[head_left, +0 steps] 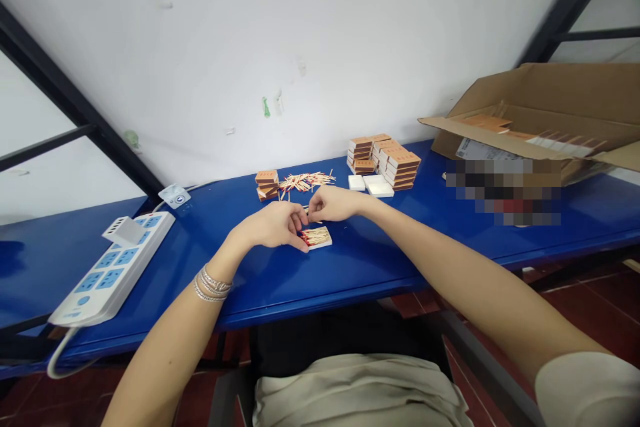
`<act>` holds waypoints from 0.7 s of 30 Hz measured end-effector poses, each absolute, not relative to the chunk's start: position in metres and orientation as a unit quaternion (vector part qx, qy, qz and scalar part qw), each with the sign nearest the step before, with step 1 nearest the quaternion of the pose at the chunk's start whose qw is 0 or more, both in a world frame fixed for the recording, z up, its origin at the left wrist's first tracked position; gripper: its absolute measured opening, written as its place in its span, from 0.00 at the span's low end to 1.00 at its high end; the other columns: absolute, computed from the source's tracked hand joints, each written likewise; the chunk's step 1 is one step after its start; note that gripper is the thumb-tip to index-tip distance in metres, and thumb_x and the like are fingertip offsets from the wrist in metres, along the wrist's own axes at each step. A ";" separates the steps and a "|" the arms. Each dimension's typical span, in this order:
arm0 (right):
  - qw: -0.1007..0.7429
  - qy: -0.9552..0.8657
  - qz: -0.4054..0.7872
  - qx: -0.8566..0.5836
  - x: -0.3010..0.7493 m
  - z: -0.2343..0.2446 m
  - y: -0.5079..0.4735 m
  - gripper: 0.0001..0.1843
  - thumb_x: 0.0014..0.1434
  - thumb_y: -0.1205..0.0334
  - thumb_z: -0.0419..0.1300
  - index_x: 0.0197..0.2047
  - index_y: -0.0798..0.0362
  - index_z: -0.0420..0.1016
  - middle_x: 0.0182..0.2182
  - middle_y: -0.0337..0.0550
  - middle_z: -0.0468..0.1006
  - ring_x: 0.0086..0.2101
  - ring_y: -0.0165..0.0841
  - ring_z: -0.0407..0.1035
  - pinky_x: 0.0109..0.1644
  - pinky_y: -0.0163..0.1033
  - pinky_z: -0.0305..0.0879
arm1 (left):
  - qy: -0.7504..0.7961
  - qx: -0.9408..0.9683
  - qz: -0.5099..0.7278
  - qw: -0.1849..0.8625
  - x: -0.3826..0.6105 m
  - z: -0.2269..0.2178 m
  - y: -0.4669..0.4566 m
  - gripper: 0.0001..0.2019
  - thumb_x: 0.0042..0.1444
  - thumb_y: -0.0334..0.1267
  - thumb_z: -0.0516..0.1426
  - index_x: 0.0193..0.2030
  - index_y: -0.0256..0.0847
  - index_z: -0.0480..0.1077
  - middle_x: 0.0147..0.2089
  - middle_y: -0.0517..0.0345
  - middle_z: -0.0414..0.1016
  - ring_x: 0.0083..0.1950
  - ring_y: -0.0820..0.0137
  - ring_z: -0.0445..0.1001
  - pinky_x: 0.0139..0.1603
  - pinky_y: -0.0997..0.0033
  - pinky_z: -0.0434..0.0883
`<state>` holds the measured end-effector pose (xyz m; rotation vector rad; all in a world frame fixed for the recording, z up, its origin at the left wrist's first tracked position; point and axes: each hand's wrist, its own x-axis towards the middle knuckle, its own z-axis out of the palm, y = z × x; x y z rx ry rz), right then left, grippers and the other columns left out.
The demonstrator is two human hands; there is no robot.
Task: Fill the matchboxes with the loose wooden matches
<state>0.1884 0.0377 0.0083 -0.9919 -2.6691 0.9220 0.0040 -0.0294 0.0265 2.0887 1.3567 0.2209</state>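
- Okay, the person's left hand [270, 225] is curling over the middle of the long blue table [350, 273], and the person's right hand [333, 204] is reaching in from the other side, so the two hands are almost meeting.
- The fingertips [299, 217] of both hands are pinching in close and are nearly shut. They may be holding a thin match, but the fingers are hiding it, so I cannot tell for sure.
- A small white matchbox tray full of red-tipped wooden matches [316, 238] is sitting right under the hands, probably because that keeps it easy for the fingers to reach.
- A messy pile of loose wooden matches [305, 181] is lying just past the hands, beside a short stack of orange-brown matchboxes [267, 185].
- Taller stacks of orange-brown matchboxes [397, 167] and some plain white box trays [373, 185] are standing a bit further along, maybe set together to keep them neat.
- A long white power strip with blue sockets [110, 267] is lying off to the left, well away from the matches.
- A big brown cardboard box [540, 100] with open flaps is sitting at the far right, and more flat boxes are showing inside it.
- Shiny silver bracelets [213, 283] are hanging around the left wrist.
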 end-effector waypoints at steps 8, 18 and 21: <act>0.053 -0.873 0.404 -0.268 0.204 0.023 0.038 0.14 0.52 0.54 0.62 0.36 0.56 0.77 0.28 0.41 0.78 0.25 0.27 0.69 0.30 0.32 0.63 | 0.536 0.802 0.047 0.259 0.006 0.026 -0.032 0.31 0.31 0.55 0.69 0.41 0.39 0.71 0.33 0.58 0.75 0.32 0.69 0.71 0.31 0.72 0.64; 0.042 -0.911 0.335 -0.236 0.189 0.016 0.026 0.09 0.52 0.61 0.62 0.35 0.56 0.80 0.26 0.39 0.79 0.25 0.26 0.68 0.28 0.31 0.60 | 0.516 0.824 0.009 0.232 0.011 0.023 -0.032 0.28 0.37 0.57 0.67 0.39 0.39 0.70 0.31 0.59 0.73 0.29 0.69 0.69 0.28 0.71 0.59; 0.031 -0.913 0.329 -0.240 0.191 0.017 0.027 0.09 0.50 0.63 0.63 0.35 0.57 0.80 0.25 0.39 0.79 0.25 0.27 0.68 0.28 0.31 0.60 | 0.515 0.824 0.009 0.236 0.012 0.023 -0.032 0.26 0.39 0.56 0.67 0.39 0.39 0.70 0.30 0.59 0.73 0.29 0.69 0.69 0.27 0.72 0.60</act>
